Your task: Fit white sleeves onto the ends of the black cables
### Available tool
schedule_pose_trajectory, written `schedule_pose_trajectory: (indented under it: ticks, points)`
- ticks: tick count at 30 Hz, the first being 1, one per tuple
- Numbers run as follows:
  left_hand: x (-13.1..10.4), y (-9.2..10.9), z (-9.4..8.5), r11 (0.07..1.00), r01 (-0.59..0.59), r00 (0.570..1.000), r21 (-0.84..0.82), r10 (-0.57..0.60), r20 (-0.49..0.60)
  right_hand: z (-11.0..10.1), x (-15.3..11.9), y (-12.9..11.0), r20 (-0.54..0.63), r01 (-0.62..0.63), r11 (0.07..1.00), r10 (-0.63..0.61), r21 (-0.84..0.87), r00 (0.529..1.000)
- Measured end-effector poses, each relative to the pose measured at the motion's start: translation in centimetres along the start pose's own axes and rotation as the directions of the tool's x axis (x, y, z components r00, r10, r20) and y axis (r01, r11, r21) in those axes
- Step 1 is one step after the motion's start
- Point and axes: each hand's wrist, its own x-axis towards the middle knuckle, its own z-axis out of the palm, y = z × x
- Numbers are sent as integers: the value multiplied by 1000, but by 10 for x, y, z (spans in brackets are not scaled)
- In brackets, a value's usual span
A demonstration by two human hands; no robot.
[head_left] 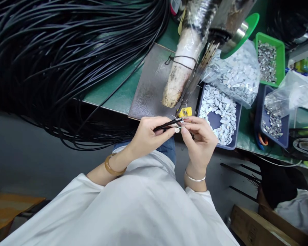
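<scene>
Black cables (170, 123) run through the pinch of my left hand (152, 135), their ends pointing right. My right hand (199, 136) is closed at those ends, thumb and fingertips drawn together; thin wire tips show between the two hands, too small to make out fully. Just beyond my fingertips sits a yellow block (185, 112) at the foot of a soldering iron (205, 61). To the right of my right hand stands a dark blue tray (232, 145) of small pale grey pieces.
A large heap of black cable (74, 61) covers the left of the green table (113, 99). A wrapped white tube (183, 65) slants over a metal plate (149, 85). Farther right are a plastic bag of pieces (232, 71), a green bin (281, 61) and another blue tray (284, 133).
</scene>
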Motion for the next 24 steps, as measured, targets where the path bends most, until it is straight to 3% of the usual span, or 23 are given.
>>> schedule_pose_trajectory:
  ticks: [3, 9, 11, 14, 16, 21, 24]
  points:
    - [-3, -1, 2, 999, 48, 999, 0, -48, 1, 4, 0, 0, -33, 88, 990, -92, -112, 995]
    - [1, 2, 4, 910, 246, 963, -335, -268, -18, 5, -2, 0, -155, 157, 963, -193, -220, 969]
    - [4, 2, 3, 918, 248, 962, -309, -271, -31, 6, -3, -1, -171, 253, 925, -309, -283, 936]
    - [7, 2, 2, 945, 222, 967, -242, -244, -67, 9, -5, 0, -106, 393, 850, -453, -350, 885]
    - [8, 1, 3, 949, 215, 967, -229, -240, -88, 12, -5, 3, -101, 394, 863, -444, -317, 890]
    - [12, 1, 1, 942, 254, 953, -219, -283, -111, 12, -1, 9, -123, 193, 973, -209, -129, 970]
    - [14, 0, 1, 945, 245, 953, -218, -276, -126, 11, 0, 10, -79, 262, 941, -284, -215, 956]
